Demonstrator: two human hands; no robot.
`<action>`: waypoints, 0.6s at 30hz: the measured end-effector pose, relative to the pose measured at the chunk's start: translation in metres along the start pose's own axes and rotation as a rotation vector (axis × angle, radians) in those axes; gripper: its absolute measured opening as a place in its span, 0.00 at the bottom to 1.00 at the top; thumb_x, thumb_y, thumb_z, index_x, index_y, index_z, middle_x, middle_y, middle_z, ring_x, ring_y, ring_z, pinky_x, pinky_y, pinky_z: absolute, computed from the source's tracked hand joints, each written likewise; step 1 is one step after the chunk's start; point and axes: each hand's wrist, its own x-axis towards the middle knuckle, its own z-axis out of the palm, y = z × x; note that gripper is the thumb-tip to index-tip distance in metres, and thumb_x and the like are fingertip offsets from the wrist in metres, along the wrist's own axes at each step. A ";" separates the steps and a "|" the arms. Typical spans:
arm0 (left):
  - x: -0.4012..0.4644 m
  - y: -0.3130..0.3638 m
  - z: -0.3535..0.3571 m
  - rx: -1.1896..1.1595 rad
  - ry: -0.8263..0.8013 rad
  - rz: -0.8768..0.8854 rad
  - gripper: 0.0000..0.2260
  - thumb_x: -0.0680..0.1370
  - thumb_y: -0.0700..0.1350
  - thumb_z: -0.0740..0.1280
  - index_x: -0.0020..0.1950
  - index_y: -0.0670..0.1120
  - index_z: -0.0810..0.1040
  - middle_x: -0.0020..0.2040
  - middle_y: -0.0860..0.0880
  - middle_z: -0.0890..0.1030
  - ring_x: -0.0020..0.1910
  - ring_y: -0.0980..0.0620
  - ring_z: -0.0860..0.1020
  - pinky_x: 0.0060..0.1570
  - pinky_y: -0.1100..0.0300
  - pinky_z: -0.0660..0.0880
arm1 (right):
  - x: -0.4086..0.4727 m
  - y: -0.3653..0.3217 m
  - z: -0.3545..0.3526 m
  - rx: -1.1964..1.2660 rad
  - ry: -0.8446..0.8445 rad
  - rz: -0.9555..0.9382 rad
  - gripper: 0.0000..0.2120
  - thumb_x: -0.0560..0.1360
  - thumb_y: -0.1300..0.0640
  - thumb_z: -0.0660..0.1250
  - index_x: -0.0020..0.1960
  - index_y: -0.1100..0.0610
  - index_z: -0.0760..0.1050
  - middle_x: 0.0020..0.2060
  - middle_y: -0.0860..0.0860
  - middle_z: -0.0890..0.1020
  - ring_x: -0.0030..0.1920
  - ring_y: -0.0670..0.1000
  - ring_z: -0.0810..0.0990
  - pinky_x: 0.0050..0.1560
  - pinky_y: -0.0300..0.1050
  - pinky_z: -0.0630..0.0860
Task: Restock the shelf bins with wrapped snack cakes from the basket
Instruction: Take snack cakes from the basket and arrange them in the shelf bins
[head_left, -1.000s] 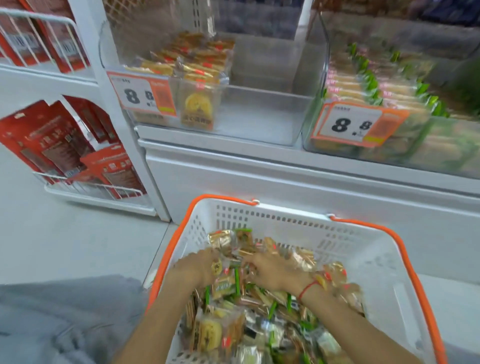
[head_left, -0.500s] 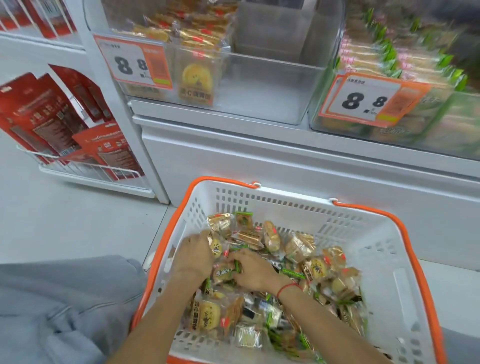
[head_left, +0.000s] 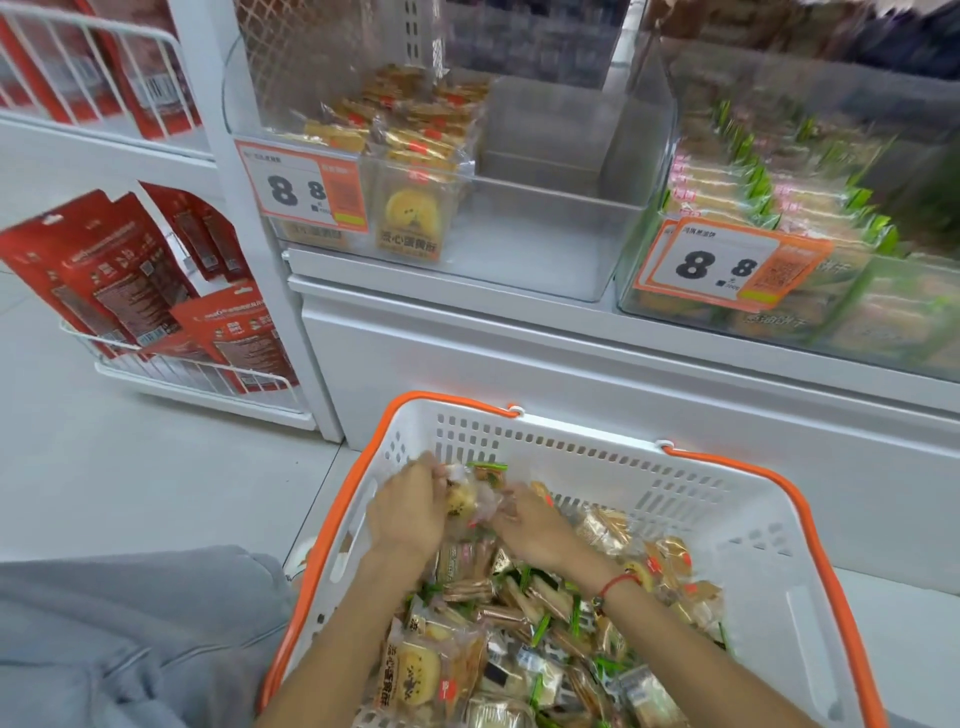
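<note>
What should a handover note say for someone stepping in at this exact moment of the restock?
Left hand: holds wrapped snack cakes, one yellow-faced, over the basket's far-left corner.
Right hand: fingers on the same bundle; grip blurred, cannot tell.
Basket: heaped with mixed yellow-pack and green-edged cakes.
Left bin: yellow cakes stacked at its left end only, the rest bare.
Right bin: packed with green-edged packs.
Done: partial stock in the left bin.
Left: carry the bundle up, probably to the left bin, then sort and shelve the rest.
</note>
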 end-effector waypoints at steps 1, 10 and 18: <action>0.006 0.003 -0.010 -0.087 0.027 -0.012 0.06 0.82 0.46 0.60 0.55 0.50 0.75 0.52 0.52 0.81 0.52 0.49 0.79 0.44 0.57 0.72 | -0.003 -0.008 -0.009 0.035 0.045 -0.024 0.24 0.81 0.48 0.57 0.73 0.57 0.58 0.58 0.54 0.78 0.52 0.53 0.82 0.47 0.46 0.79; 0.020 0.034 -0.089 -1.127 -0.136 -0.083 0.09 0.79 0.44 0.65 0.58 0.43 0.75 0.56 0.45 0.81 0.54 0.51 0.80 0.49 0.62 0.74 | -0.025 -0.082 -0.091 0.433 0.444 -0.375 0.19 0.74 0.55 0.71 0.64 0.53 0.73 0.51 0.43 0.80 0.50 0.41 0.78 0.49 0.34 0.74; 0.042 0.085 -0.220 -0.714 0.289 0.536 0.27 0.75 0.46 0.71 0.71 0.57 0.64 0.67 0.58 0.68 0.60 0.66 0.70 0.55 0.71 0.69 | -0.057 -0.163 -0.165 0.297 0.811 -0.812 0.16 0.69 0.59 0.75 0.55 0.51 0.76 0.45 0.39 0.80 0.41 0.42 0.79 0.38 0.37 0.76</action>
